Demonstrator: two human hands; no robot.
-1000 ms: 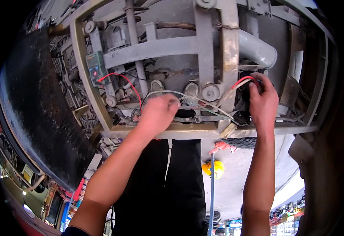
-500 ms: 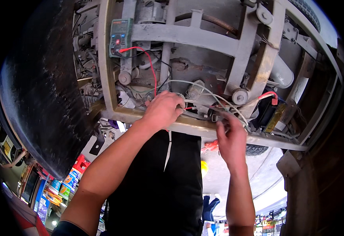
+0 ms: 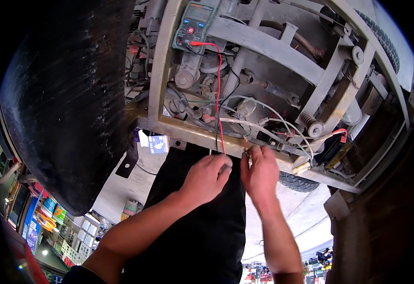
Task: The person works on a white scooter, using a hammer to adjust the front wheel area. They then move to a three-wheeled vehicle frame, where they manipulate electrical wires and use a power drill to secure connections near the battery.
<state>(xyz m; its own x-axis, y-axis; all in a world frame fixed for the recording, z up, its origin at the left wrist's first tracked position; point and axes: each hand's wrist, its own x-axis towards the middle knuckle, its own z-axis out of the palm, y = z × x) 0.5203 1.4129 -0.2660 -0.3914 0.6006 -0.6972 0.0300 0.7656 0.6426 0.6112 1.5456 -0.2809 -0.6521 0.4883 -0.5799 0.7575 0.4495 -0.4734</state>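
Multimeter (image 3: 196,23) sits against the left rail of the metal frame (image 3: 190,131), toward the far left corner, face to the person; readout too small to tell. Position looks workable, but a hard tug could shift it, so slack at that end helps.

Left hand (image 3: 207,176) is just outside the frame's near edge, fingers curled, apparently grasping the red lead (image 3: 220,85); probe end hidden. Red lead runs from multimeter down over the near edge. Black lead (image 3: 232,94) loops just right of it, then passes down behind the same hand; can't tell if gripped. Best to pinch probes on the insulated part, bare tips apart from each other and from the rail.

Thin reddish wire (image 3: 245,142) shows at the near edge, right above the right hand (image 3: 260,176). That hand is closed in a thumb-and-finger pinch, seemingly on this wire; contact point hidden. Light grip on insulation, bare end exposed, no yanking: wire looks fragile.

Pale cable (image 3: 249,123) runs inside the near edge; red connector (image 3: 343,137) is near the frame's right end, well apart from both hands. Better not to snag either.
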